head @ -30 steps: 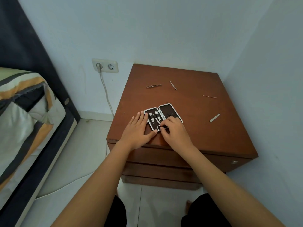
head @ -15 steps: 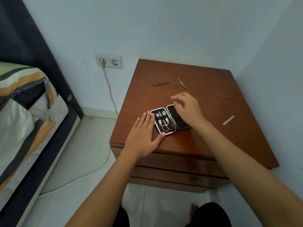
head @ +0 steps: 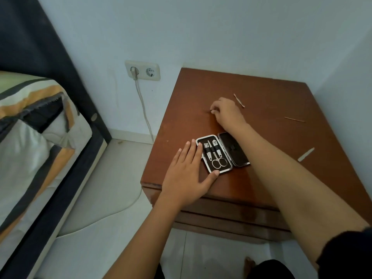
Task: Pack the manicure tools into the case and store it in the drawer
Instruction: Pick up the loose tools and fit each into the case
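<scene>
A manicure case (head: 222, 153) lies open near the front edge of a wooden nightstand (head: 271, 137), scissors (head: 219, 161) and two other tools strapped in its left half, the right half bare. The left hand (head: 188, 174) rests flat and spread against the case's left side, gripping nothing. The right hand (head: 226, 113), reaching beyond the case, pinches a thin tool, mostly hidden by the fingers. Three loose tools (head: 239, 100) lie scattered to the right. A wall socket (head: 143, 70) sits left.
</scene>
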The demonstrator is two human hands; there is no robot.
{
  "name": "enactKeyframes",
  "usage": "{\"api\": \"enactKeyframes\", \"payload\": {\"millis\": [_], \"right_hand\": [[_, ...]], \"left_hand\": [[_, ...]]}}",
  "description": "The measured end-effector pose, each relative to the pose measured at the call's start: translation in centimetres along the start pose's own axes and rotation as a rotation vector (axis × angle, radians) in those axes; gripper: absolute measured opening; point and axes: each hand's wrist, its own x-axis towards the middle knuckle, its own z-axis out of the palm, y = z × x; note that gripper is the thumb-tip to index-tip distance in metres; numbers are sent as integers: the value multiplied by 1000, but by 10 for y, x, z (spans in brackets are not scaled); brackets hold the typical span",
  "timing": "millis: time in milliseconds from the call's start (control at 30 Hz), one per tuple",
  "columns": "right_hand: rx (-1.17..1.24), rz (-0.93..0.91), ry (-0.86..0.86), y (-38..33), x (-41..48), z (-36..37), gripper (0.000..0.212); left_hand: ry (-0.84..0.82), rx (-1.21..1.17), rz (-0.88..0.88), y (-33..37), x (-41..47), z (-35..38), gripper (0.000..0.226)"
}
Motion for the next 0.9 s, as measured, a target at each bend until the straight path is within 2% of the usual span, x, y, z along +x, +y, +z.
{"api": "enactKeyframes", "payload": {"millis": [100, 267, 333, 467, 600, 767, 900], "right_hand": [[188, 55, 26, 2, -27, -10, 13], [610, 203, 222, 8, -66, -36, 7], [682, 198, 196, 13, -76, -42, 16], [657, 156, 80, 19, -85, -42, 39], [593, 130, 9, 23, -84, -40, 36], [616, 149, -169, 30, -82, -53, 42], [459, 155, -229, 27, -81, -54, 49]], "left_hand": [[-15, -45, -33, 0, 1, -2, 95], [-37, -88, -128, 11, 6, -5, 96], [-18, -77, -154, 16, 8, -4, 100], [21, -33, -162, 18, 7, -1, 109], [43, -17, -164, 18, 7, 0, 108], [39, 13, -168, 18, 7, 2, 107], [38, 25, -163, 17, 7, 3, 107]]}}
